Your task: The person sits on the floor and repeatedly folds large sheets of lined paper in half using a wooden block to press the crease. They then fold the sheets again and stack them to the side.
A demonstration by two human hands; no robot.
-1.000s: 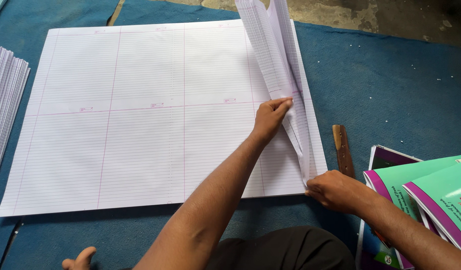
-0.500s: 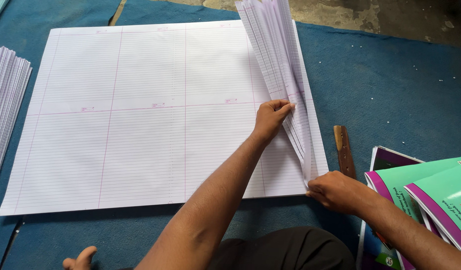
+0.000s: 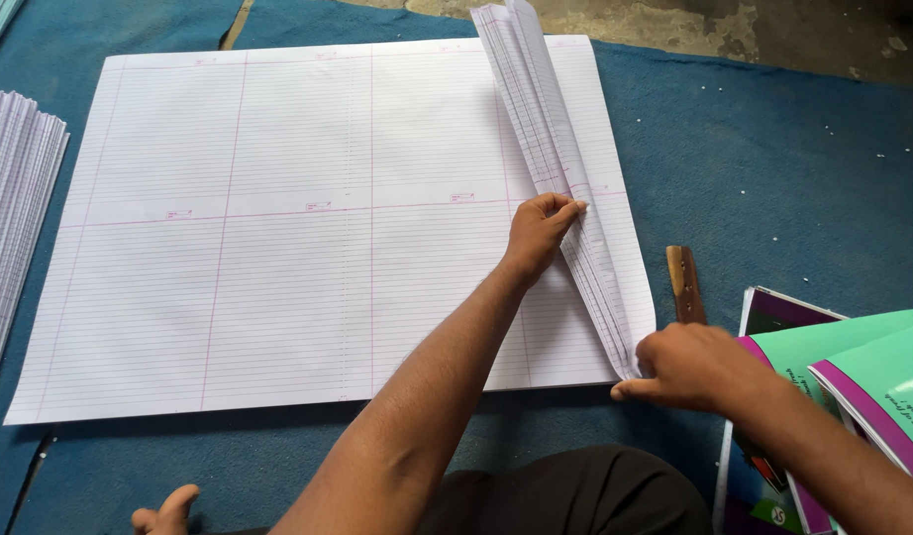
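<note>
Paper sheets, big and ruled, lie in a flat stack on the blue mat that covers the floor, and I am working at their right edge. Nearest to me, my right hand is closed in a pinch on the near right corner of the stack, holding the bottom end of a lifted bundle of sheets. A little further out, my left hand reaches across with curled fingers gripping the same bundle about halfway up its edge. The bundle stands up from the stack like a narrow fan, running from my right hand towards the far edge of the paper.

Judging by this, the lifting and gathering of the edge looks well begun, but nothing is folded flat yet; most of the stack lies untouched to the left.

Just right of the paper's edge a short brown wooden stick rests on the mat. At the near right corner lie green and purple booklet covers. Along the left edge of the mat sits another pile of ruled sheets.
</note>
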